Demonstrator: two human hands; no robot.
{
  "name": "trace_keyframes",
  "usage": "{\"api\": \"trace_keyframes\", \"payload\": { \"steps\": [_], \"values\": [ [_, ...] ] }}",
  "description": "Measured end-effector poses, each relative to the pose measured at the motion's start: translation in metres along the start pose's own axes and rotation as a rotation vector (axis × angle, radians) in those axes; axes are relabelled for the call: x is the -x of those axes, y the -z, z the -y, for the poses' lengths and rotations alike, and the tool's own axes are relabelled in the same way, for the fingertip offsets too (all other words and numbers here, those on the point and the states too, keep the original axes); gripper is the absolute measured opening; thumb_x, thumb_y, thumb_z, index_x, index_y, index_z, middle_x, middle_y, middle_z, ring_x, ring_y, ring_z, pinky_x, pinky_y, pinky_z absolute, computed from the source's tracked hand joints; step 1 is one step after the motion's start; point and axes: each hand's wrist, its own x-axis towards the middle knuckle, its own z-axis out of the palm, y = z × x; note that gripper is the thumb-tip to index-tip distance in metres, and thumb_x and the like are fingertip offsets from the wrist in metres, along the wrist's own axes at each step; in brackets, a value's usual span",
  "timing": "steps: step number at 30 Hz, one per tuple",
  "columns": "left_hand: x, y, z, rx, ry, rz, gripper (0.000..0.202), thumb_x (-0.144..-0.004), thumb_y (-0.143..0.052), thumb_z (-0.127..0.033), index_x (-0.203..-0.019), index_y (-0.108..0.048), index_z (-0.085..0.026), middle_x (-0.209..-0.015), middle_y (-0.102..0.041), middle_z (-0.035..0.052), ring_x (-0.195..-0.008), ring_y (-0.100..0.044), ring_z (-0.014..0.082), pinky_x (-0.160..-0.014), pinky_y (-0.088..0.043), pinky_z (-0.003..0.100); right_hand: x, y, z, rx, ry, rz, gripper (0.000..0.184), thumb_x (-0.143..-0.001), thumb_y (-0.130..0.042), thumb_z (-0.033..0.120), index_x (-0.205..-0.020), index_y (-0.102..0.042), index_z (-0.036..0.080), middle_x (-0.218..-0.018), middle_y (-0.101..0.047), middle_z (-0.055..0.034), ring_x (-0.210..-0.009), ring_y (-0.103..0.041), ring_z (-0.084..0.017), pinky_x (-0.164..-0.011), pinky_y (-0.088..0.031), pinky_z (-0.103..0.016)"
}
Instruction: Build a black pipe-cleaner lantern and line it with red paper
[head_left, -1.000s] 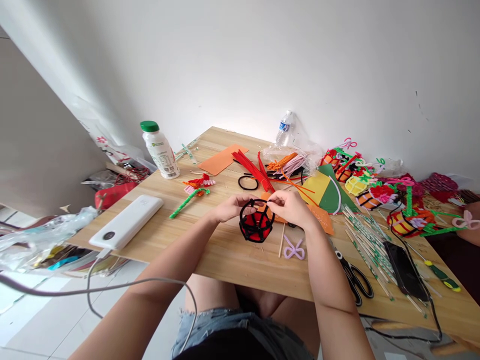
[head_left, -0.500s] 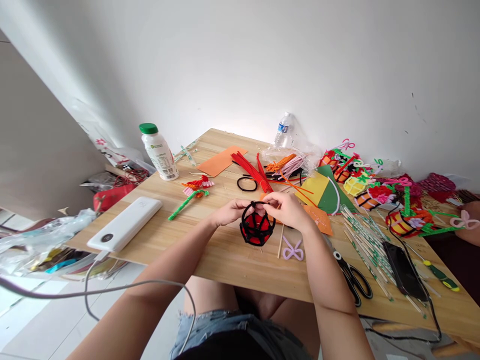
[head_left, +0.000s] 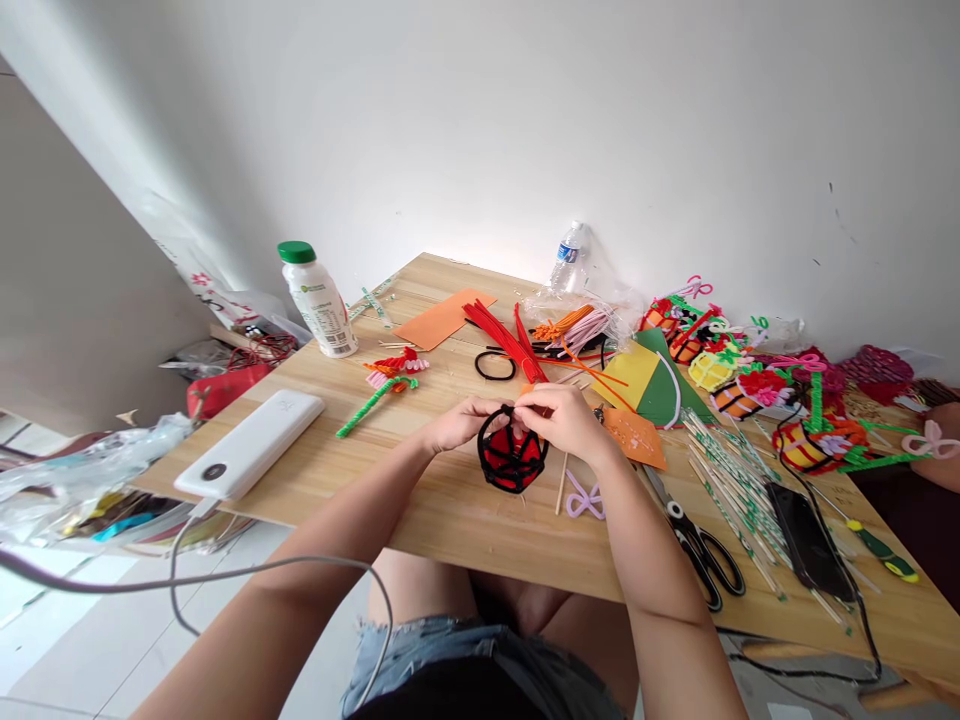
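Note:
A small red and black pipe-cleaner basket (head_left: 511,455) is held over the wooden table (head_left: 450,510) near its front edge. My left hand (head_left: 459,420) pinches the black rim at the top left. My right hand (head_left: 564,418) pinches the same rim from the right, its fingers closed and meeting the left fingers at the top. A pink pipe-cleaner bow (head_left: 584,497) and a thin wooden stick (head_left: 560,482) lie just right of the basket.
A white power bank (head_left: 250,443) with a cable lies at the left, a green-capped bottle (head_left: 316,299) behind it. Red pipe cleaners (head_left: 506,338), coloured paper (head_left: 649,380), scissors (head_left: 697,551), a dark phone (head_left: 808,539), green-striped sticks (head_left: 731,475) and finished pipe-cleaner crafts (head_left: 757,385) crowd the right.
My two hands have drawn closer together over the basket's rim, the right hand shifting left. The basket has tipped slightly and sits a little lower.

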Motion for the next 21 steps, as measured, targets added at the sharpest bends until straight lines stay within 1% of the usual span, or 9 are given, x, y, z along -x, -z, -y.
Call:
{"api": "trace_keyframes", "payload": {
  "steps": [2,5,9,12,15,18,21],
  "values": [
    [0.000,0.000,0.001,0.011,0.002,-0.004,0.037,-0.074,-0.069,-0.052,-0.071,-0.075,-0.016,-0.070,-0.070,0.0063,-0.064,-0.063,0.0196,-0.067,-0.053,0.031,0.000,0.000,0.000,-0.006,-0.003,-0.010,0.022,-0.085,-0.056,0.018,-0.068,-0.071,0.019,-0.064,-0.066,-0.0016,-0.062,-0.055,-0.014,-0.064,-0.040,-0.025],
    [0.000,0.000,0.002,0.034,-0.001,0.005,0.038,-0.077,-0.066,-0.053,-0.072,-0.074,-0.016,-0.074,-0.070,0.0062,-0.069,-0.064,0.0192,-0.072,-0.051,0.030,0.000,0.000,-0.002,0.002,-0.017,-0.046,0.017,-0.083,-0.059,0.017,-0.072,-0.071,0.018,-0.066,-0.066,-0.0013,-0.060,-0.054,-0.013,-0.060,-0.039,-0.024],
    [-0.001,0.000,0.008,0.061,-0.008,0.034,0.041,-0.082,-0.059,-0.054,-0.082,-0.072,-0.015,-0.082,-0.070,0.0071,-0.080,-0.064,0.0193,-0.077,-0.049,0.029,0.001,0.001,-0.006,0.017,-0.033,-0.090,0.013,-0.082,-0.060,0.015,-0.074,-0.071,0.017,-0.070,-0.067,-0.0017,-0.060,-0.054,-0.011,-0.059,-0.040,-0.022],
    [-0.002,0.001,0.014,0.110,0.000,0.049,0.042,-0.084,-0.057,-0.053,-0.085,-0.069,-0.013,-0.085,-0.068,0.0077,-0.082,-0.062,0.0190,-0.077,-0.048,0.029,0.002,0.002,-0.007,-0.004,-0.048,-0.085,0.011,-0.082,-0.061,0.017,-0.078,-0.071,0.016,-0.072,-0.067,-0.0024,-0.061,-0.055,-0.011,-0.059,-0.041,-0.022],
    [-0.002,0.001,0.014,0.136,-0.025,0.025,0.038,-0.082,-0.060,-0.051,-0.082,-0.066,-0.013,-0.087,-0.066,0.0070,-0.084,-0.059,0.0186,-0.077,-0.046,0.028,0.003,0.004,-0.008,-0.048,-0.110,-0.040,0.012,-0.081,-0.063,0.020,-0.088,-0.072,0.016,-0.074,-0.069,-0.0026,-0.061,-0.058,-0.011,-0.057,-0.042,-0.022],
    [-0.002,-0.002,0.011,0.073,-0.059,0.009,0.034,-0.078,-0.067,-0.047,-0.079,-0.063,-0.014,-0.089,-0.063,0.0055,-0.084,-0.057,0.0171,-0.077,-0.045,0.027,0.004,0.007,-0.009,-0.073,-0.146,-0.010,0.017,-0.083,-0.061,0.020,-0.094,-0.073,0.016,-0.078,-0.072,-0.0037,-0.062,-0.060,-0.012,-0.057,-0.044,-0.022],
    [-0.003,-0.010,0.011,0.031,-0.072,-0.087,0.033,-0.075,-0.071,-0.045,-0.081,-0.058,-0.015,-0.087,-0.060,0.0033,-0.078,-0.055,0.0145,-0.074,-0.045,0.026,0.004,0.008,-0.008,-0.033,-0.144,-0.012,0.020,-0.084,-0.057,0.019,-0.095,-0.074,0.016,-0.078,-0.073,-0.0045,-0.060,-0.060,-0.013,-0.055,-0.044,-0.023]
  ]
}}
